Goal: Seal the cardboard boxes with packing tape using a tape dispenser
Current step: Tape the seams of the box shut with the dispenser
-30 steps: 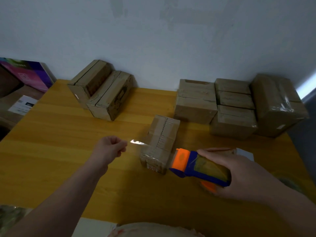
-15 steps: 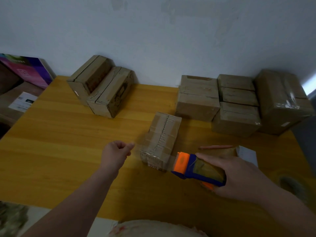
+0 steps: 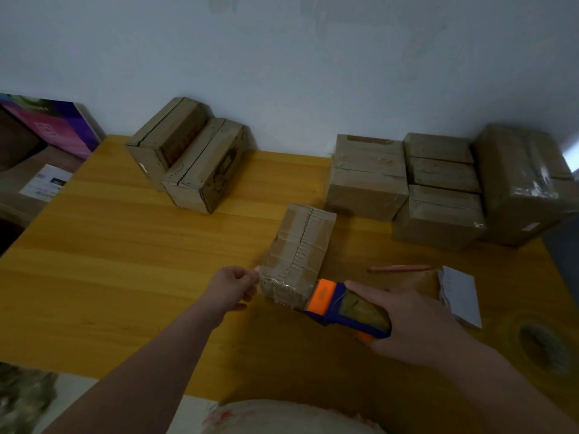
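A small cardboard box [image 3: 297, 252] lies lengthwise in the middle of the yellow table [image 3: 125, 261], with tape bands across its top. My right hand [image 3: 404, 321] grips a blue and orange tape dispenser [image 3: 341, 305], whose orange head touches the box's near right corner. My left hand [image 3: 232, 286] is at the box's near left corner, its fingers pinched on the end of a clear tape strip that lies over the near end of the box.
Two boxes [image 3: 191, 161] stand at the back left, and several more [image 3: 438, 186] are stacked at the back right by the wall. A red pen [image 3: 401, 268], a brown envelope and a white paper [image 3: 460, 296] lie right of the dispenser.
My left hand has moved right, from well left of the box up to its near corner. The dispenser has closed in on the box's near right corner.
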Available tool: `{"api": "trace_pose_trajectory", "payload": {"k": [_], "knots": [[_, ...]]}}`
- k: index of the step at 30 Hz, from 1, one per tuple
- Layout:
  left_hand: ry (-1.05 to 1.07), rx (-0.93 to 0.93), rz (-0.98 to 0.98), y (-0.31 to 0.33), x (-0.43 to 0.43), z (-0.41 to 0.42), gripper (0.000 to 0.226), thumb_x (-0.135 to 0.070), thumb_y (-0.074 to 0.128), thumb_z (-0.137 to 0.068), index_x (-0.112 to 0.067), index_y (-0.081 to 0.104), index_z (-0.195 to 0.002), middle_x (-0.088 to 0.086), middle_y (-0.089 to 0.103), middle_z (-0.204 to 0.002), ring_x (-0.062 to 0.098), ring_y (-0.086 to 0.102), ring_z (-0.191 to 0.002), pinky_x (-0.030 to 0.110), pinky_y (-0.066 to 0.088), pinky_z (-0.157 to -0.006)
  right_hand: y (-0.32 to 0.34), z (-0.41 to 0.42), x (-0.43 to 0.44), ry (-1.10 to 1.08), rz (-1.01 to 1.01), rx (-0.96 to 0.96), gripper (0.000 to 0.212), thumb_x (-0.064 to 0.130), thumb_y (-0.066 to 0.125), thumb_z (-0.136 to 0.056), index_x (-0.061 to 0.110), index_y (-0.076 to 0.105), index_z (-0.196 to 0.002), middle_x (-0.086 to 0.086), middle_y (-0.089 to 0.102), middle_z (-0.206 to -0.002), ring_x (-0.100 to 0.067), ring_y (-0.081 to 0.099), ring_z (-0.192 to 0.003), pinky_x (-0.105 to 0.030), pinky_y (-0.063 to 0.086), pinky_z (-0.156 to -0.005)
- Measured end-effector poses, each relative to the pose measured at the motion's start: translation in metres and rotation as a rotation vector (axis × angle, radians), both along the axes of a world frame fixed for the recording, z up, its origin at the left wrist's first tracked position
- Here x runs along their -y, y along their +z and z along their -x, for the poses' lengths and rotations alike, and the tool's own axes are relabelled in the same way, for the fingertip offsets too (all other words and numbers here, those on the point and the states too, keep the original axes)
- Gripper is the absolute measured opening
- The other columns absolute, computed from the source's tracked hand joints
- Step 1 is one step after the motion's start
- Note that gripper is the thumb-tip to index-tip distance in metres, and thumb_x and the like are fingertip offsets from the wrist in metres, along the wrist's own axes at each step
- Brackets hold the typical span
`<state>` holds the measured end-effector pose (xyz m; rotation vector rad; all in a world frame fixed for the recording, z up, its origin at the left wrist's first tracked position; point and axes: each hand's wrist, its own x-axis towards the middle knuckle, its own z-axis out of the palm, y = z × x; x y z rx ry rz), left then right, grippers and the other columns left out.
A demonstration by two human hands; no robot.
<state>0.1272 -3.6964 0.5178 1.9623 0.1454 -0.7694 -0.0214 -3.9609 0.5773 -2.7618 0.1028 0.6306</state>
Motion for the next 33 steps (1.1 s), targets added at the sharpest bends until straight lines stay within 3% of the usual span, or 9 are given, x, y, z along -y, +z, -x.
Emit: {"api": "trace_pose_trajectory", "payload": {"k": [4,7,11,15,18,20,23,26,33], "knots": [[-0.132,-0.028,-0.147,0.011,-0.001,-0.006,0.028,-0.044,0.054,-0.095,-0.017,0.059,-0.101,0.008,0.067,-0.09,0.023,0.062,-0.079,0.033,0.049,-0.062,-0.001,0.0,0.001,-0.003,0.009,0.006,0.092,0.057,0.063,-0.078,0.063,-0.002,-0.141,0.009,0.051,-0.115,-0.007,0.053,-0.092,-0.023,0.046,-0.068],[-0.142,0.231,-0.311,0.015,-0.001,-0.007,0.025,-0.039,0.056,-0.094,-0.016,0.065,-0.101,0.011,0.068,-0.099,0.028,0.063,-0.092,0.038,0.048,-0.07,-0.002,0.0,0.001,0.001,0.016,0.015,0.091,0.059,0.063,-0.078,0.064,-0.002,-0.141,0.01,0.051,-0.113,-0.006,0.052,-0.092,-0.02,0.04,-0.063],[0.051,0.121,0.11,0.018,0.009,0.005,0.025,-0.038,0.051,-0.097,-0.022,0.07,-0.094,0.003,0.069,-0.106,0.014,0.064,-0.097,0.037,0.049,-0.088,-0.003,0.0,0.0,-0.006,-0.002,0.028,0.09,0.059,0.062,-0.078,0.064,-0.002,-0.141,0.01,0.051,-0.109,-0.006,0.053,-0.089,-0.02,0.04,-0.063],[0.007,-0.105,0.181,0.019,0.02,0.018,0.026,-0.044,0.037,-0.1,-0.034,0.061,-0.1,0.0,0.058,-0.126,0.01,0.055,-0.106,0.034,0.04,-0.097,-0.004,0.0,-0.001,-0.003,0.0,0.041,0.091,0.059,0.062,-0.078,0.063,-0.001,-0.142,0.009,0.052,-0.113,-0.008,0.054,-0.092,-0.021,0.042,-0.065],[-0.019,-0.139,0.165,0.028,0.023,0.018,0.055,-0.052,0.028,-0.099,-0.02,0.038,-0.143,0.007,0.035,-0.152,0.024,0.037,-0.136,0.034,0.034,-0.108,-0.004,0.0,-0.001,-0.006,-0.008,0.051,0.091,0.058,0.063,-0.077,0.062,-0.001,-0.143,0.009,0.053,-0.115,-0.009,0.054,-0.094,-0.024,0.047,-0.071],[-0.242,0.172,-0.022,0.028,0.019,0.024,0.08,-0.07,0.025,-0.089,-0.024,0.013,-0.153,-0.003,0.014,-0.16,0.017,0.017,-0.145,0.034,0.02,-0.116,-0.006,0.001,0.0,-0.008,-0.019,0.052,0.091,0.058,0.063,-0.077,0.062,0.0,-0.142,0.009,0.053,-0.114,-0.008,0.054,-0.093,-0.024,0.048,-0.073],[-0.735,0.749,-0.292,0.023,0.02,0.031,0.074,-0.071,0.012,-0.09,-0.03,-0.003,-0.15,-0.012,-0.008,-0.157,0.004,-0.011,-0.144,0.033,-0.006,-0.118,-0.008,0.001,-0.001,-0.018,-0.036,0.053,0.09,0.058,0.063,-0.077,0.064,-0.001,-0.141,0.01,0.053,-0.111,-0.007,0.054,-0.09,-0.022,0.046,-0.069],[-1.078,0.871,-0.449,0.026,0.031,0.038,0.075,-0.064,0.022,-0.093,-0.026,-0.006,-0.151,-0.009,-0.018,-0.156,0.005,-0.021,-0.142,0.029,-0.016,-0.115,-0.008,0.001,-0.001,-0.008,-0.029,0.06,0.09,0.057,0.063,-0.077,0.062,0.001,-0.142,0.01,0.054,-0.111,-0.007,0.054,-0.09,-0.02,0.041,-0.066],[-1.176,0.903,-0.53,0.02,0.029,0.034,0.086,-0.078,0.011,-0.081,-0.031,-0.022,-0.145,-0.011,-0.032,-0.151,0.001,-0.036,-0.135,0.024,-0.028,-0.107,0.002,0.008,0.005,0.0,-0.028,0.041,0.09,0.059,0.063,-0.078,0.065,-0.002,-0.14,0.009,0.05,-0.115,-0.008,0.053,-0.095,-0.021,0.047,-0.072]]}}
